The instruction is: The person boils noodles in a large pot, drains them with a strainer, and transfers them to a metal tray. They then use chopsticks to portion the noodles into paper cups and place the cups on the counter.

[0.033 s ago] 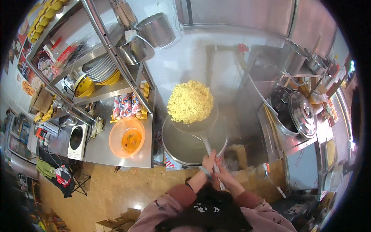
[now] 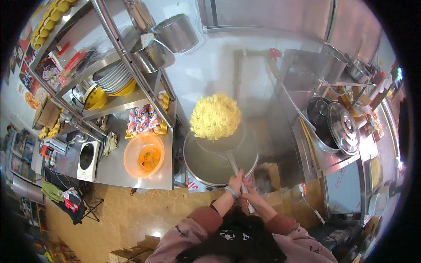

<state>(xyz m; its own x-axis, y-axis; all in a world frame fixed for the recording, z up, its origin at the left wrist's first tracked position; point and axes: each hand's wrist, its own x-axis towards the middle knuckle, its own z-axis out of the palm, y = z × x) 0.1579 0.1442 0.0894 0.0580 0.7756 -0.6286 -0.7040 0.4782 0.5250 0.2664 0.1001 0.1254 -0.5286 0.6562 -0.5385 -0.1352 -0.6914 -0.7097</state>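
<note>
Both my hands grip the long metal handle of a large strainer (image 2: 233, 165). My left hand (image 2: 236, 184) is wrapped round the handle higher up, and my right hand (image 2: 253, 200) is closed nearer its lower end. A big mound of yellow noodles (image 2: 215, 117) lies on the strainer's far part. The strainer is held over a large, deep metal pot (image 2: 198, 168), covering part of its mouth. Hazy greyish space shows inside the pot; its contents are hard to make out.
On the left steel counter sit an orange basin (image 2: 131, 164) with orange liquid and a white induction cooker (image 2: 87, 168). Shelves above hold stacked bowls (image 2: 116, 81). To the right, a pot with its shiny lid (image 2: 344, 131) stands beside long chopsticks (image 2: 309, 140).
The noodles and strainer have shifted very slightly; the handle and both hands sit a touch further left. My grip is the same.
</note>
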